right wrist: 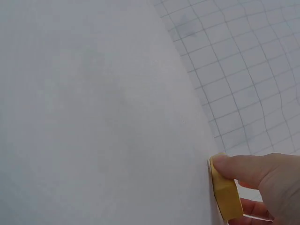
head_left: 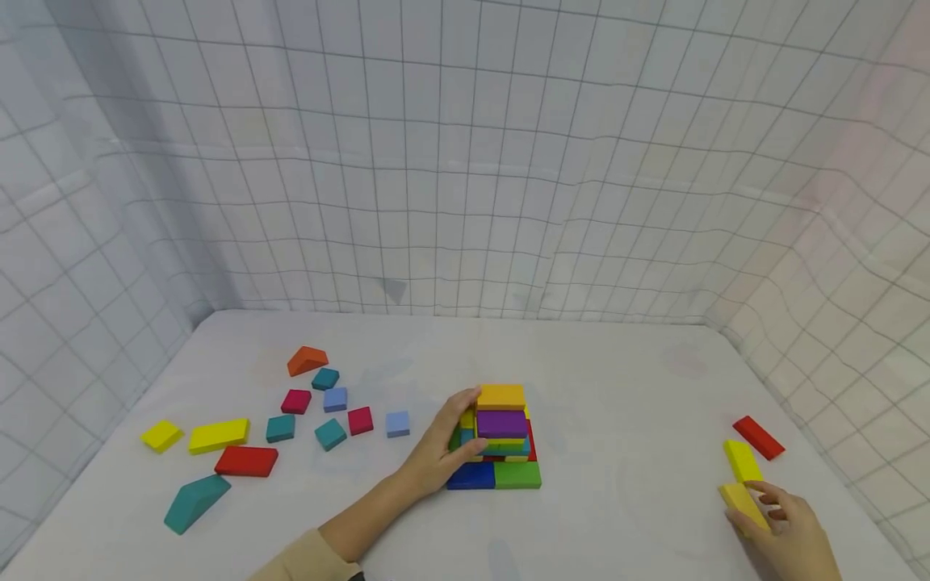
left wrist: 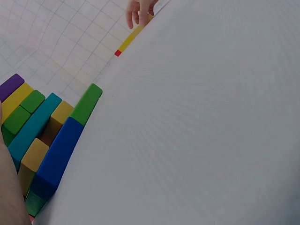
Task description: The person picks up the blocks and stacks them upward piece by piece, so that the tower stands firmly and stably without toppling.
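Note:
Near the middle of the table, my left hand point(head_left: 432, 456) rests against the left side of a layered stack of wooden blocks. Its fingers reach toward the orange block point(head_left: 501, 396) on top, and the thumb lies at the front by the purple block point(head_left: 501, 424). A blue block point(left wrist: 58, 157) and a green block point(left wrist: 86, 104) form the front of the base. Far to the right, my right hand point(head_left: 792, 524) grips a yellow block point(head_left: 744, 506) between thumb and fingers, right at the tabletop. In the right wrist view, the thumb presses on the yellow block's end point(right wrist: 226, 199).
Just beyond the right hand lie another yellow block point(head_left: 742, 460) and a red block point(head_left: 759, 437). Several loose blocks spread over the left side, among them a red block point(head_left: 246, 461), a teal wedge point(head_left: 194, 502) and an orange wedge point(head_left: 308, 360). Gridded cloth walls surround the table.

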The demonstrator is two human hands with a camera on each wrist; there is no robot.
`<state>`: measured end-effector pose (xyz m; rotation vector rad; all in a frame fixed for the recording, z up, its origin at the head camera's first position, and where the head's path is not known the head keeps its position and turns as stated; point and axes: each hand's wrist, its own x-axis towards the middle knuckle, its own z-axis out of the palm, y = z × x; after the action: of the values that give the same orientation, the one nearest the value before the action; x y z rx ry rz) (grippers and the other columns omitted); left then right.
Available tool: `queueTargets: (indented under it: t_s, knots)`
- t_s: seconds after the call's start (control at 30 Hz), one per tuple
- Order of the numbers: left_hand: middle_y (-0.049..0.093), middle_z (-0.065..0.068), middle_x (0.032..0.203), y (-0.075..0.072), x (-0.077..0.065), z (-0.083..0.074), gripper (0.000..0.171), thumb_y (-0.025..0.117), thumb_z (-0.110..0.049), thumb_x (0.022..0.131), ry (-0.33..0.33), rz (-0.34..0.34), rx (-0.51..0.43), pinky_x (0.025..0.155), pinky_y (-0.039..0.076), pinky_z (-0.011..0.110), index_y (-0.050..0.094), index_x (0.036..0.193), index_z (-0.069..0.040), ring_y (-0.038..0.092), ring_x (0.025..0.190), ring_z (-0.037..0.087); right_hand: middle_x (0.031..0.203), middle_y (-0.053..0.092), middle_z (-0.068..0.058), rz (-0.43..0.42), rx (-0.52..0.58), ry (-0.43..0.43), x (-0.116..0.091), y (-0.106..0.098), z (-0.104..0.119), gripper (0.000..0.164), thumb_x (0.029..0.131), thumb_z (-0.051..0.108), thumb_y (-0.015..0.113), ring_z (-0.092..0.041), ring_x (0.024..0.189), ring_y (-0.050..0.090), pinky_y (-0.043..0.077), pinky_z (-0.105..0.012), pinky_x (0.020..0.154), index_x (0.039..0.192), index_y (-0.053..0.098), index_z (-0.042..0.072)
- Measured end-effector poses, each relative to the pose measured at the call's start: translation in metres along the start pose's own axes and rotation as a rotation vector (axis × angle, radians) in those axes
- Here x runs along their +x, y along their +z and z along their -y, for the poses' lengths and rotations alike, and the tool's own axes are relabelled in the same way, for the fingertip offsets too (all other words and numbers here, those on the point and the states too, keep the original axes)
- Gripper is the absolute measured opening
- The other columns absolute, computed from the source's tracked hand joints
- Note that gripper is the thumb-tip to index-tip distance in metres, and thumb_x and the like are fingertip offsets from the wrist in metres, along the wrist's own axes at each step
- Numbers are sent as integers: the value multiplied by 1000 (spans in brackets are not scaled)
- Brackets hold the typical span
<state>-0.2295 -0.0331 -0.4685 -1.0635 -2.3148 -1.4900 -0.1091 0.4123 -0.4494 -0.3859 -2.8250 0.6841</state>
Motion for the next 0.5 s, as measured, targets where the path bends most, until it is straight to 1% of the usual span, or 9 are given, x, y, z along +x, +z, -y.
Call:
queueTargets:
  t_s: [0.07,0.13,0.2,0.27,0.33,0.4,0.47,0.5]
  knots:
    - [30,7,143,0,0,1,65,58,-14,90,9,-3,7,93,41,48,22,144,-20,42,118,24,90,55,-19,45,-3,83,-2,1,-1,63,79,38,70,-25,74,53,45,-24,56,115,50,-9]
    - [31,6,143,0,-1,1,65,58,-13,90,12,-7,8,92,42,48,22,144,-20,42,118,24,86,54,-16,69,12,146,-2,2,-1,63,79,38,70,-22,72,53,43,-19,54,115,49,-9]
    - [30,6,143,0,-1,1,65,57,-14,90,14,-7,11,92,42,47,21,144,-20,42,117,24,84,54,-16,70,12,192,-1,2,-1,62,79,36,70,-22,71,52,43,-19,55,113,49,-10]
    - [30,5,143,0,-1,0,65,57,-16,90,9,-7,8,93,42,46,21,144,-21,42,118,23,85,53,-17,58,1,207,0,3,1,61,78,35,71,-24,73,51,43,-20,56,112,50,-11]
    - [30,3,143,0,0,0,65,57,-17,90,9,-7,-2,93,42,46,22,144,-21,42,117,22,86,53,-18,41,-11,174,1,4,4,60,77,33,72,-25,76,51,43,-22,57,112,51,-11]
    - [30,3,143,0,0,0,64,57,-18,90,13,-9,-4,93,42,46,22,144,-21,42,117,22,85,53,-17,14,-23,101,2,4,9,57,77,31,72,-23,74,50,43,-21,56,110,53,-11]
    - [30,4,143,0,0,0,64,57,-17,91,18,-9,-6,92,42,46,22,144,-21,42,117,23,86,54,-15,-18,0,7,4,5,19,51,77,27,74,-15,73,49,43,-19,56,109,56,-9]
    - [30,4,143,0,0,0,64,57,-17,91,20,-8,-7,92,42,46,22,144,-20,42,117,23,87,55,-14,-43,19,-50,5,6,25,46,77,23,74,-10,72,48,43,-18,56,107,58,-8]
